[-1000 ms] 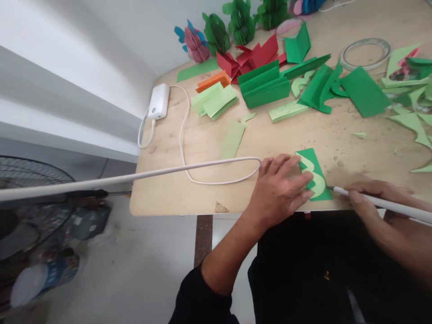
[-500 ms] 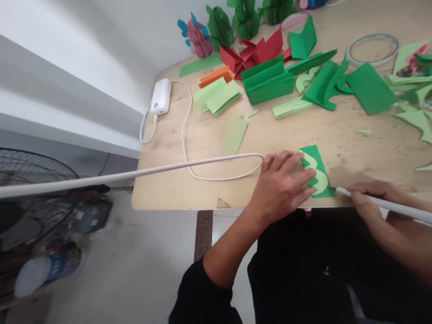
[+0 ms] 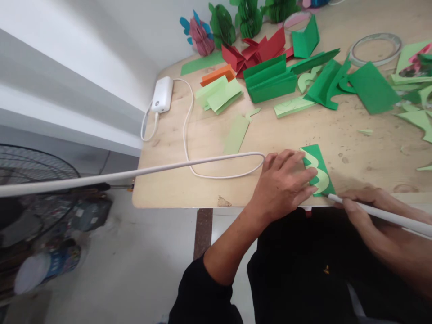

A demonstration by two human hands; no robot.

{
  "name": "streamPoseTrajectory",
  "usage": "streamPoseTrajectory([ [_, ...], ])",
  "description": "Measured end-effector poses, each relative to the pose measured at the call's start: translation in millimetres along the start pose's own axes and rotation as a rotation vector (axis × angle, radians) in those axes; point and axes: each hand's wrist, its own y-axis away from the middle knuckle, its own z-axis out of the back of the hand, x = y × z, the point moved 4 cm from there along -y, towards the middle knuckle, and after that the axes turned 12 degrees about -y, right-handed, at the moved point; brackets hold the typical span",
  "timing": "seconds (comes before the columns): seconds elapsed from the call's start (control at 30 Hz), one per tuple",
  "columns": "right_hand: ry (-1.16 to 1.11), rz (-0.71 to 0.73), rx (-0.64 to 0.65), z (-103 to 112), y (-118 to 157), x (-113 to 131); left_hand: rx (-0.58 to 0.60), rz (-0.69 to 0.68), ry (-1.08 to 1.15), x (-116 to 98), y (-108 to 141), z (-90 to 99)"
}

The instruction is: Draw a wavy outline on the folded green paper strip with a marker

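A paper cutout (image 3: 323, 181) is pressed by the left hand (image 3: 281, 186), grip spread; a pen (image 3: 381, 213) is pinched by the right hand (image 3: 388, 243).

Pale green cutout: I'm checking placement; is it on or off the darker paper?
On: the cutout covers part of the darker paper; the left hand touches it.

- On the table (image 3: 182, 191), a card (image 3: 321, 160) is lying at the near edge, with a cutout (image 3: 323, 178) resting on it.
- The left hand (image 3: 281, 186) is covering the card's left side.
- The right hand (image 3: 381, 227) is holding a pen (image 3: 383, 213), its tip sitting at the card's near end.
- A power bank (image 3: 162, 94) is lying far left; its cable (image 3: 184, 130) is running nearer.
- Folded papers (image 3: 270, 81) are lying beyond the card, with ornaments (image 3: 249, 22) standing behind.
- A tape roll (image 3: 353, 54) is lying far right, with scraps (image 3: 416, 122) lying nearer.
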Motion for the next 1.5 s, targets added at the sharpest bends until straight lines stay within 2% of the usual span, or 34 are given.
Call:
streamPoseTrajectory([
  [0.3,-0.010,0.072,0.038,-10,0,9,-0.037,-0.003,0.011,0,0,1.2],
  [0.4,-0.027,0.016,0.034,-6,-1,8,-0.025,0.001,0.008,0,0,0.3],
  [0.57,-0.010,-0.103,-0.042,5,-1,-1,-0.016,0.003,0.005,0,0,-0.1],
  [0.8,-0.078,0.037,0.038,-1,6,-5,-0.054,0.006,0.008,0,0,0.9],
  [1.17,-0.091,0.184,0.073,-8,0,12,-0.035,0.009,-0.002,0,0,0.9],
  [1.5,-0.161,0.192,0.062,-11,3,11,-0.087,-0.004,0.018,0,0,0.5],
])
